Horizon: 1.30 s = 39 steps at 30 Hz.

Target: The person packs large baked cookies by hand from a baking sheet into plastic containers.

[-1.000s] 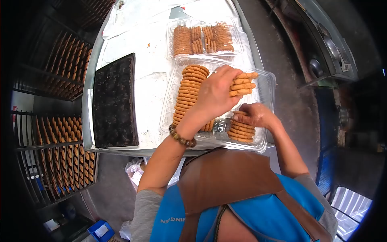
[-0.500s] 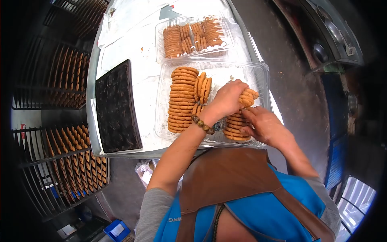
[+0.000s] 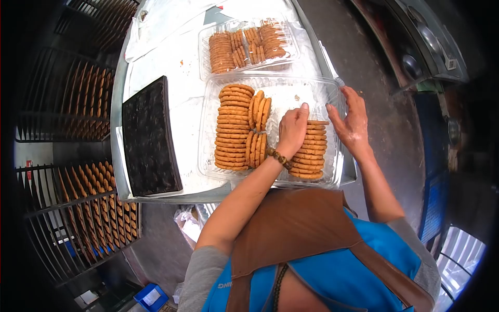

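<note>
A clear plastic tray holds a long row of round brown cookies on its left side. Two short groups of cookies stand on edge beside that row. On the right is another row of cookies. My left hand, with a beaded bracelet at the wrist, lies along this row's left side, touching it; some of its fingers are hidden. Over the tray's right edge, my right hand is open, thumb and fingers apart, holding nothing.
A second clear container packed with cookies sits behind the tray. At left lies a dark flat slab on the white-covered table. Racks of baked goods stand beyond the table's left edge.
The cookies my left hand gripped now lie in the right row, which reaches farther back. My left hand has moved slightly down; my right hand has moved up and outward, off the row.
</note>
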Available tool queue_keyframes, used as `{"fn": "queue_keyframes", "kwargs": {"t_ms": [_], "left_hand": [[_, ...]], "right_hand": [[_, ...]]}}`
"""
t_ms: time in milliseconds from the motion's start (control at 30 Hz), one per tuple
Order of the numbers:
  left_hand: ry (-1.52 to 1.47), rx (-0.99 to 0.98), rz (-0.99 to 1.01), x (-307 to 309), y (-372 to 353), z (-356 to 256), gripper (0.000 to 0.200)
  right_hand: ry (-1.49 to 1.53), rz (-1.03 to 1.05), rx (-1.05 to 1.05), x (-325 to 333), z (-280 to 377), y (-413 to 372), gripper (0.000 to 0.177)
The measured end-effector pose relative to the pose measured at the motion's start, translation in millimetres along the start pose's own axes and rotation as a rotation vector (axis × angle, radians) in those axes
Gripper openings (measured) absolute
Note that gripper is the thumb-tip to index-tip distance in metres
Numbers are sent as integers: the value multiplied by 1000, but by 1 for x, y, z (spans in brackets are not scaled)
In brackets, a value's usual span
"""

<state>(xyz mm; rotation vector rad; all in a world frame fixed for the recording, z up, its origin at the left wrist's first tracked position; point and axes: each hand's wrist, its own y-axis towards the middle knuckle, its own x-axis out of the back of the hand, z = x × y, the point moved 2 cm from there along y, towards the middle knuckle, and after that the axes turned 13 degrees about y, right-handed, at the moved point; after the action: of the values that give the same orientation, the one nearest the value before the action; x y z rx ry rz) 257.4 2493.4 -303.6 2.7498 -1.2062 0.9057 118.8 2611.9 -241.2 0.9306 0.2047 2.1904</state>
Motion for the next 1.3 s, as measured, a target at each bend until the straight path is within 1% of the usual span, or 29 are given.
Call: {"fn": "queue_keyframes", "kwargs": {"t_ms": [33,67,100,167,200,267,300,367,400,467,500,567,600,633,667,700,733,767,800,833,900,967,1033,1100,1133,1167,1233,1300], "left_hand": [[88,100,-5,0,2,3,62],[66,191,100,-2,3,5,62],[66,192,98,-10,5,13,62],[77,123,-94,-28,10,33,62],[79,122,-93,-24,8,27,62],[-35,157,50,-13,1,7,60],[-34,157,51,-13,2,8,60],[57,107,97,-13,5,10,59],[61,103,100,-11,7,12,59],[-205,243,250,-12,14,16,55],[-204,243,250,-13,17,18,55],[141,-42,44,-7,24,18,50],[308,-216,-130,-17,31,29,37],[403,-558,-140,-20,39,31,39],[195,-362,-63,-10,29,6,38],[136,-170,157,-4,26,-8,36],[262,-195,94,-10,30,-1,36],[334,-160,66,-5,28,-6,38],[388,-160,69,-3,30,-7,38],[443,-150,149,1,31,-13,42],[546,-199,126,-3,31,-12,48],[595,-188,122,-1,26,-17,55],[533,-192,68,5,19,-20,56],[478,-265,-91,15,9,-27,56],[464,-312,-151,24,0,-33,55],[460,-305,-161,35,-5,-35,55],[286,-506,-254,68,-23,-44,53],[135,-528,-307,129,-56,-53,43]], "right_hand": [[39,-44,-97,-3,0,-2,51],[78,-89,-197,-6,-2,-4,56],[79,-88,-196,-9,-6,-6,56],[219,-57,-393,-14,-17,-12,61],[220,-59,-395,-16,-18,-13,61],[387,0,-565,-20,-23,-16,61],[388,-1,-566,-22,-27,-17,61],[236,-32,-297,-25,-34,-16,62],[237,-38,-298,-24,-36,-13,62],[313,20,-354,-24,-41,-8,62],[314,20,-354,-21,-41,-6,62],[335,48,-390,-22,-42,-1,61],[355,39,-330,-26,-51,-1,61],[376,48,-310,-25,-49,1,62],[367,49,-290,-28,-58,2,62],[379,47,-302,-32,-65,5,61],[442,36,-317,-36,-70,7,60],[518,54,-338,-39,-75,8,60],[487,68,-351,-35,-62,12,60],[505,96,-329,-37,-60,12,60],[512,74,-332,-37,-67,13,59],[510,104,-321,-35,-70,13,58],[500,123,-319,-37,-72,13,58],[454,60,-269,-37,-74,16,58],[524,41,-288,-38,-76,16,60],[524,53,-281,-34,-76,17,60],[379,84,-371,-24,-67,21,62],[362,65,-372,-18,-67,20,61]]}}
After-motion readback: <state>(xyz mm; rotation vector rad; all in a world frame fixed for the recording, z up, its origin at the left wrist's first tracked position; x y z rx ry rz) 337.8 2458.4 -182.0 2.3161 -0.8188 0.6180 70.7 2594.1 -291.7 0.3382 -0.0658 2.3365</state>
